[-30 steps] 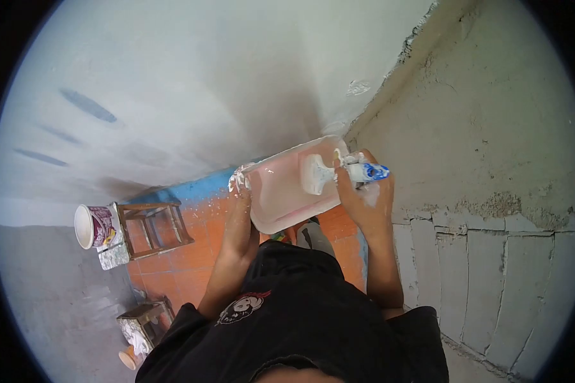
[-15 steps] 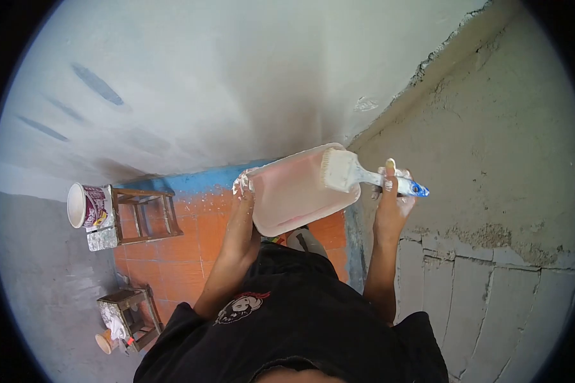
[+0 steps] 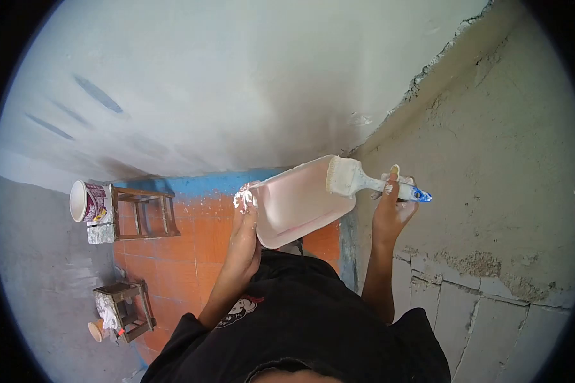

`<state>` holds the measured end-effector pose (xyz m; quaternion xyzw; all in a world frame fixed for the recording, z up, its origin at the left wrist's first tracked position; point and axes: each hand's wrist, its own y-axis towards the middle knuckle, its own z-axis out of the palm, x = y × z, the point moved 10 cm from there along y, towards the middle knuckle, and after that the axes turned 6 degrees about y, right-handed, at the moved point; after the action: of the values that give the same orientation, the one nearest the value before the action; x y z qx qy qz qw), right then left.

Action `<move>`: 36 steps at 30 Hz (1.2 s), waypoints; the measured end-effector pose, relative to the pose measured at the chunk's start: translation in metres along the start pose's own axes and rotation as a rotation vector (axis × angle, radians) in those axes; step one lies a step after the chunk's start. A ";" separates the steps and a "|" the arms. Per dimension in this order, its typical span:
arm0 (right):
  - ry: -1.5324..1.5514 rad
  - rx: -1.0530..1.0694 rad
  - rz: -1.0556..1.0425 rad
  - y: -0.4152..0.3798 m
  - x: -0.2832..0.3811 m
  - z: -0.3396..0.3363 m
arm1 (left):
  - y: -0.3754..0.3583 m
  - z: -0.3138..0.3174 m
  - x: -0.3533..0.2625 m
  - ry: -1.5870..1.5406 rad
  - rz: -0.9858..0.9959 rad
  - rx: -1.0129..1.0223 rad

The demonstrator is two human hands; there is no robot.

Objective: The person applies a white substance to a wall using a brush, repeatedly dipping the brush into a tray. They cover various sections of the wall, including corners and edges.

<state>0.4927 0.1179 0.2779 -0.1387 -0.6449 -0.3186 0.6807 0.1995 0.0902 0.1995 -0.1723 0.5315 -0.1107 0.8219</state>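
Observation:
My left hand (image 3: 246,207), smeared with white paint, grips the left end of a shallow paint tray (image 3: 300,198). Whitish paint with a pink tinge coats the tray's inside. The tray is tilted in front of my body. In my right hand (image 3: 393,201) is a wide paintbrush (image 3: 348,177), its handle white with a blue end. The fingers wrap round the handle, and white paint marks them too. The brush's bristles point left and overlap the tray's right end in this view.
A white wall (image 3: 236,83) stands ahead, meeting a bare grey wall (image 3: 479,172) on the right. At left, a bucket (image 3: 78,201) sits on a wooden stool (image 3: 147,214); a second stool (image 3: 128,309) holds a white cloth. The floor (image 3: 166,246) has orange tiles.
The tray has tipped more toward me, and its near edge sits slightly lower. The brush has shifted slightly down and right, still over the tray's right end.

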 end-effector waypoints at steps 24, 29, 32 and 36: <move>0.096 0.035 -0.062 0.045 -0.023 -0.037 | 0.031 0.053 0.028 0.043 -0.045 0.064; 0.130 -0.047 -0.029 0.051 -0.035 -0.049 | 0.033 0.059 0.035 0.045 -0.055 0.068; 0.102 -0.056 -0.060 0.056 -0.035 -0.052 | 0.033 0.060 0.039 0.043 -0.082 0.069; 0.069 -0.095 -0.106 0.062 -0.047 -0.058 | 0.038 0.053 0.044 0.029 -0.052 0.065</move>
<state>0.5782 0.1418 0.2388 -0.1253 -0.6118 -0.3889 0.6773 0.2654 0.1176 0.1677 -0.1576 0.5348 -0.1515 0.8162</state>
